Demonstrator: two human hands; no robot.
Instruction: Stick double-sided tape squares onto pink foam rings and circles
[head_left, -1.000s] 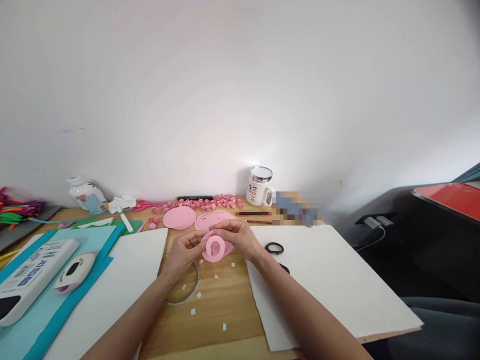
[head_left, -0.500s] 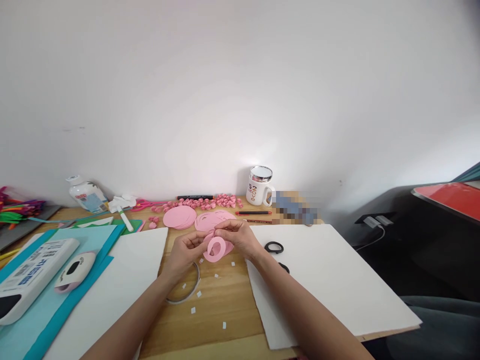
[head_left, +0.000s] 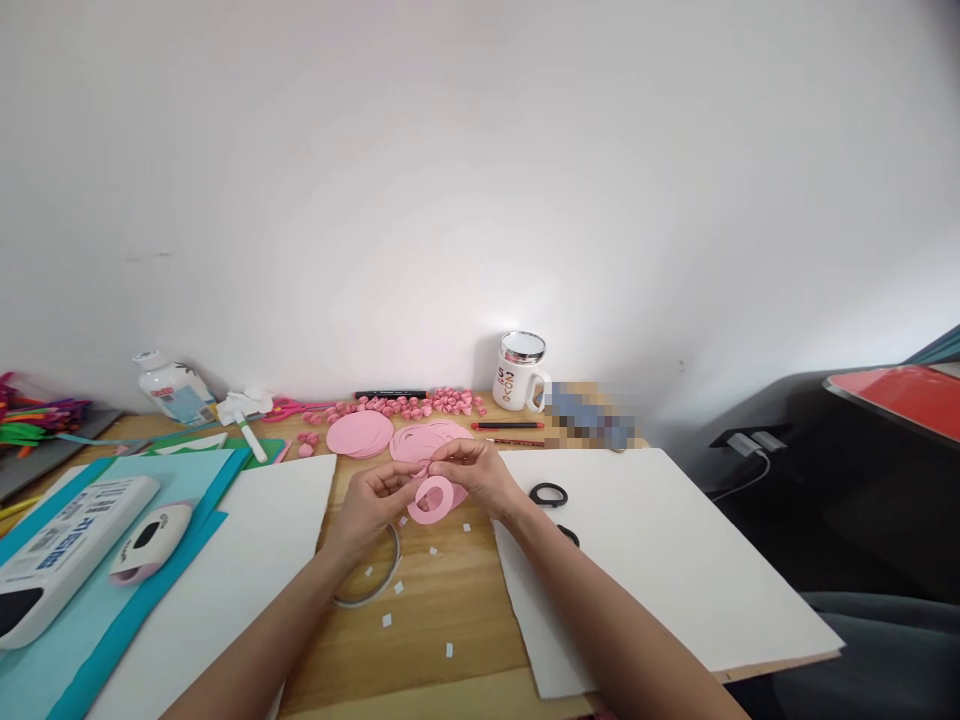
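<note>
Both hands meet over the middle of the wooden table (head_left: 420, 670). My left hand (head_left: 375, 500) pinches the upper left side of a pink paper strip (head_left: 432, 516) that is curled into a spiral with a round opening. My right hand (head_left: 476, 475) pinches the same strip at its top, thumb and forefinger together; the fingertips of the two hands nearly touch. Just behind them lie pink paper spirals (head_left: 427, 432) and a stack of pink paper circles (head_left: 358, 436). Beside my left hand rests a ring of tape (head_left: 375, 595), partly hidden by the wrist.
Small white squares (head_left: 387, 620) are scattered on the table. White boards (head_left: 660, 560) lie either side, with black-handled scissors (head_left: 549, 494) partly under my right arm. A white mug (head_left: 519, 375), rolled pink paper roses (head_left: 450, 402) and a bottle (head_left: 174, 388) stand along the wall.
The curled strip has turned slightly between my fingers. Both hands stay in almost the same place.
</note>
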